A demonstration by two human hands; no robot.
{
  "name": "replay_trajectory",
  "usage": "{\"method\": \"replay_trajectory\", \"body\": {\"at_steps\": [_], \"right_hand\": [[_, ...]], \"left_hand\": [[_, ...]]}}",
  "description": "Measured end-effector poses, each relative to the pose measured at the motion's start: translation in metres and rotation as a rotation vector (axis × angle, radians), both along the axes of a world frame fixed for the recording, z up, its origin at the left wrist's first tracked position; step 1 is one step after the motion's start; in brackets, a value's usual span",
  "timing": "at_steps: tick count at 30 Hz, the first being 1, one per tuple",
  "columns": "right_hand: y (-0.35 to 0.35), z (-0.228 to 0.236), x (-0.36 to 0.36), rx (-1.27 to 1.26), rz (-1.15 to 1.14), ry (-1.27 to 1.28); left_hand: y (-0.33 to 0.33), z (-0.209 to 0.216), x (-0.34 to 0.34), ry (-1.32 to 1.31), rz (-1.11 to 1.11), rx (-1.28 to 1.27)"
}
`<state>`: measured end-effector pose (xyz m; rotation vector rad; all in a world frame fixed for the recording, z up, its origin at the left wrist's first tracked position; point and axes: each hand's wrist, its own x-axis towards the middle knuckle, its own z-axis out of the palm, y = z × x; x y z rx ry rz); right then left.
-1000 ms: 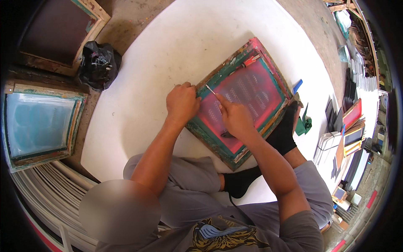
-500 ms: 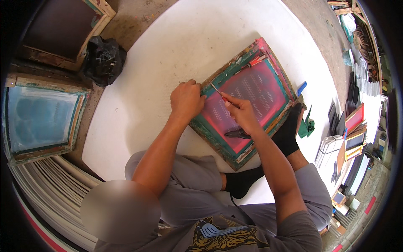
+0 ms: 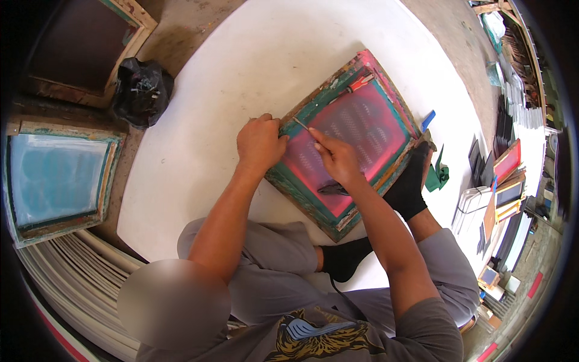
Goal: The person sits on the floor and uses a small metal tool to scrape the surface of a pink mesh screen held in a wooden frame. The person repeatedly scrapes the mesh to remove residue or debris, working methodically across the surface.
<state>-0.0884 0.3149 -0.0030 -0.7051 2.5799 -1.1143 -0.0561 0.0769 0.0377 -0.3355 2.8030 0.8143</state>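
Note:
A wooden screen-printing frame [image 3: 309, 216] with pink, patterned mesh [image 3: 338, 130] and green borders lies tilted on the white surface in front of me. My left hand [image 3: 261, 143] is closed on its left edge, fingertips mostly hidden. In my right hand [image 3: 338, 158] is a thin-shafted screwdriver [image 3: 300, 124], its handle largely covered by the fingers. The metal tip points at the green border near my left hand. Dark pliers [image 3: 333, 189] rest on the lower mesh, partly behind my right wrist. A red-handled tool [image 3: 360, 83] lies along the frame's upper border.
My black-socked foot [image 3: 410, 184] touches the frame's right side. Beyond it lie a blue piece [image 3: 429, 120] and green cloth [image 3: 438, 175]. At the left are a black plastic bag [image 3: 143, 92] and a blue-meshed frame [image 3: 57, 175]. Stacked boards [image 3: 72, 271] stand at lower left.
My right hand has shifted slightly left, bringing the screwdriver tip closer to my left hand and the frame's left border. The left hand keeps its hold; the whole view has shifted a little.

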Motion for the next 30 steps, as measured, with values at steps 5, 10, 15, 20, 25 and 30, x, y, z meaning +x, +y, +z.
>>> {"method": "replay_trajectory", "body": {"at_steps": [5,10,15,20,25,30], "right_hand": [[-0.006,0.004,0.004,0.082,-0.032,-0.050],[-0.025,0.036,0.004,0.177,-0.076,-0.130],[-0.050,0.080,0.004,0.457,-0.084,-0.088],[-0.060,0.100,0.002,0.575,-0.104,-0.065],[-0.041,0.095,0.006,0.447,-0.178,-0.084],[-0.035,0.082,0.009,0.360,-0.184,-0.097]], "left_hand": [[0.000,-0.008,0.000,0.041,-0.007,0.006],[0.000,-0.003,0.001,0.013,0.010,0.008],[0.001,-0.004,0.001,0.016,0.014,0.003],[0.002,0.001,0.001,-0.033,0.014,-0.005],[0.003,0.000,0.002,0.009,0.028,0.014],[0.003,-0.007,0.002,0.034,0.033,0.009]]}}
